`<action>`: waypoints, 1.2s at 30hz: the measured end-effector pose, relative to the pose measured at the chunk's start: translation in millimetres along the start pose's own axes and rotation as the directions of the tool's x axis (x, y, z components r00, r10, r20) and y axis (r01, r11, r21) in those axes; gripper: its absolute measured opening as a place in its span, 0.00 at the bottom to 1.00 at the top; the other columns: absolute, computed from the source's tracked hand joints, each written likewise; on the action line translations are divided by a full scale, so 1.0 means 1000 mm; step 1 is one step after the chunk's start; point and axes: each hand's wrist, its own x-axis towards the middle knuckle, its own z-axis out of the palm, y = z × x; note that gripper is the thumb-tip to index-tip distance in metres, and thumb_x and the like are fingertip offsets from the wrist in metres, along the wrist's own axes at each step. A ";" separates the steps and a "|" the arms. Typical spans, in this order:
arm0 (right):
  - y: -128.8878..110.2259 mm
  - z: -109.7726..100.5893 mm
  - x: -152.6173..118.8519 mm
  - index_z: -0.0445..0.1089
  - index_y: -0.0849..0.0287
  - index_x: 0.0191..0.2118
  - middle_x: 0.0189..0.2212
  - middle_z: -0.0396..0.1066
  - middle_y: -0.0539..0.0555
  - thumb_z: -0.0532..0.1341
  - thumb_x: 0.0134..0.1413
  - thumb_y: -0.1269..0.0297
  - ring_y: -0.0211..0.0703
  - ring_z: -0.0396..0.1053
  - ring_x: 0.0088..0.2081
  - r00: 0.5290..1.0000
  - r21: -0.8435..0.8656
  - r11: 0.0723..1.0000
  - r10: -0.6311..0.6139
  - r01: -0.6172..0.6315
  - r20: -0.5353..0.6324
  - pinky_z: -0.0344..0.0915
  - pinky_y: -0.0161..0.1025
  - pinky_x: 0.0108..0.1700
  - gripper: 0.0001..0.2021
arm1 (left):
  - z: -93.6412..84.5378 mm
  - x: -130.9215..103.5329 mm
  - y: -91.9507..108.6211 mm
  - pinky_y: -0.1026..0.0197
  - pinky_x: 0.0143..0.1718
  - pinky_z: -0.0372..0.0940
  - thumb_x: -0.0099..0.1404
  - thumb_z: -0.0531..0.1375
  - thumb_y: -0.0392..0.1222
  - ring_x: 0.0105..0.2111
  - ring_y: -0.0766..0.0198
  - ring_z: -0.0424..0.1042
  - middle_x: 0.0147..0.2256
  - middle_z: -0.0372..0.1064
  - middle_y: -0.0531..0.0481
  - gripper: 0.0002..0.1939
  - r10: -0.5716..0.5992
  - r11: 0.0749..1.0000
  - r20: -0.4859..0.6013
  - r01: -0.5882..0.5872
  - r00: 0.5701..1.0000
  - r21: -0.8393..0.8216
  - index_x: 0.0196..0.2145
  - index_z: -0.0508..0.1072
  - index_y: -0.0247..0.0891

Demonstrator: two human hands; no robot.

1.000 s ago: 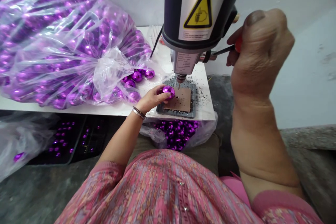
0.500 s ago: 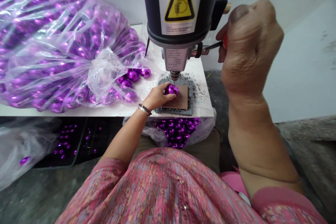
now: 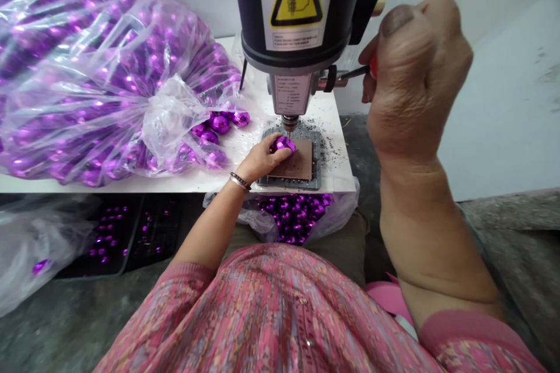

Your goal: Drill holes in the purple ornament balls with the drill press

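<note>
A shiny purple faceted ball (image 3: pixel 286 144) is pinched between the thumb and fingers of my left hand (image 3: pixel 263 157). It is over the brown board (image 3: pixel 297 164) on the grey base of a drill press (image 3: pixel 293 93), close by the chuck (image 3: pixel 289 123). Whether the thin bit touches the ball I cannot tell. Raised at the right, my right hand (image 3: pixel 415 78) is wrapped round the red-knobbed feed lever (image 3: pixel 373 65) of the press; most of the knob is hidden by the fingers.
A big clear plastic bag (image 3: pixel 109 81) full of purple balls fills the left of the white table (image 3: pixel 192 185). Several loose balls (image 3: pixel 220 123) lie by its mouth. Dark shavings (image 3: pixel 330 148) surround the base. An open bag of balls (image 3: pixel 297 215) hangs below the table edge.
My left hand has shifted the ball slightly left and tilted it, off the line of the bit. My right hand stays on the lever, and the view has moved a little.
</note>
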 end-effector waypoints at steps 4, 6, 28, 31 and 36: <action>0.002 0.001 0.000 0.53 0.57 0.31 0.23 0.59 0.46 0.52 0.66 0.57 0.27 0.55 0.21 0.999 -0.015 0.999 -0.035 0.035 -0.009 0.57 0.31 0.29 0.13 | -0.005 0.000 -0.005 0.63 0.35 0.69 0.68 0.58 0.48 0.27 0.68 0.72 0.42 0.76 0.48 0.25 -0.057 0.991 0.055 0.063 0.997 -0.114 0.59 0.68 0.37; 0.001 0.001 0.000 0.52 0.58 0.30 0.23 0.58 0.46 0.51 0.66 0.57 0.26 0.55 0.22 0.999 -0.016 0.999 -0.036 0.036 -0.005 0.55 0.29 0.28 0.14 | -0.007 0.000 -0.005 0.64 0.34 0.68 0.68 0.58 0.47 0.27 0.68 0.72 0.41 0.76 0.49 0.24 -0.058 0.992 0.066 0.065 0.996 -0.110 0.59 0.69 0.36; -0.003 -0.011 -0.015 0.57 0.59 0.29 0.22 0.61 0.44 0.58 0.58 0.57 0.26 0.57 0.23 0.997 -0.056 0.996 0.070 -0.067 0.044 0.57 0.31 0.31 0.13 | 0.009 -0.001 0.006 0.61 0.52 0.67 0.54 0.71 0.40 0.44 0.61 0.75 0.50 0.78 0.49 0.37 -0.027 0.998 -0.008 0.027 1.000 0.055 0.62 0.72 0.35; 0.002 -0.014 -0.024 0.60 0.59 0.28 0.22 0.60 0.45 0.59 0.55 0.61 0.26 0.55 0.25 0.998 -0.099 0.995 0.017 -0.012 0.053 0.56 0.31 0.30 0.10 | 0.009 -0.002 0.005 0.61 0.52 0.68 0.55 0.71 0.41 0.45 0.60 0.76 0.50 0.79 0.47 0.37 -0.019 0.998 -0.001 0.019 1.000 0.068 0.62 0.72 0.35; 0.011 -0.019 -0.040 0.63 0.58 0.30 0.25 0.62 0.45 0.56 0.59 0.61 0.25 0.56 0.26 0.992 -0.162 0.983 -0.071 0.088 0.108 0.57 0.30 0.32 0.08 | 0.010 -0.001 0.004 0.59 0.53 0.68 0.55 0.71 0.41 0.47 0.57 0.76 0.51 0.78 0.47 0.36 0.001 0.996 -0.005 0.000 1.000 0.086 0.61 0.72 0.36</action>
